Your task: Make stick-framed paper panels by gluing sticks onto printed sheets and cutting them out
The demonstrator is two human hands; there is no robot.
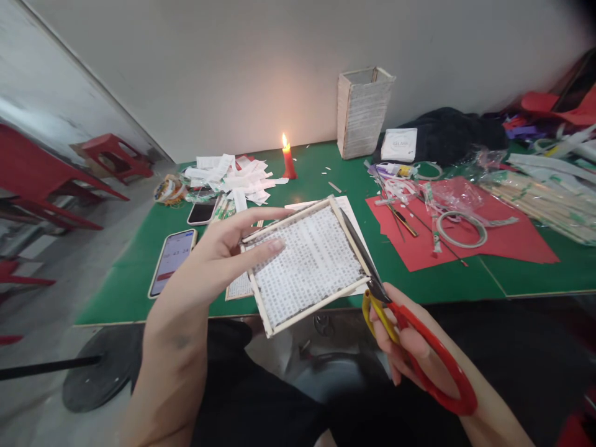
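My left hand (200,267) grips a small square frame of pale wooden strips (307,267) by its left side, with the thumb lying across a sheet of tiny printed characters. My right hand (410,341) holds a pair of scissors (386,298) with red and yellow handles. Their dark blade lies along the frame's right strip and touches it. Loose white printed paper (241,286) shows on the table beneath the frame, and the frame hides part of it.
The green table (326,180) holds a lit red candle (288,158), a pile of paper strips (228,177), several phones (172,262), a paper-covered box (362,112), red paper (512,248) with tape and tools, and bundled sticks. Red stools (114,155) stand at left.
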